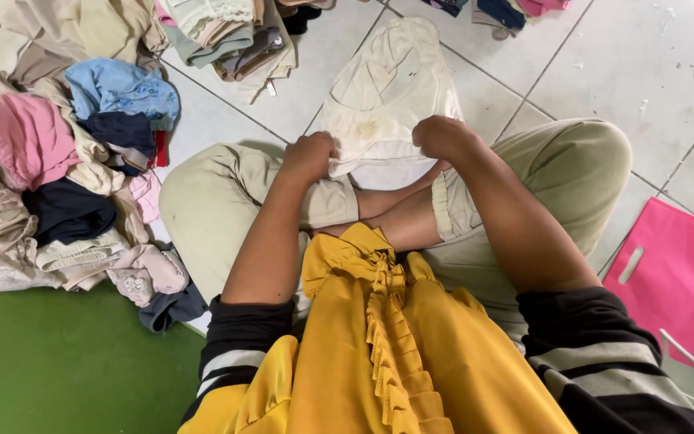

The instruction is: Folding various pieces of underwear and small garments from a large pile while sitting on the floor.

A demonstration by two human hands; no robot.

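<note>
Pinching the near hem of one cream garment (383, 96) that lies flat on the tiled floor (604, 64) past the knees, the left hand (308, 154) and right hand (442, 135), two fists, could pull unevenly and rumple it, while one heap of clothes (58, 177) and one pink bag (676, 281) flank them.
</note>
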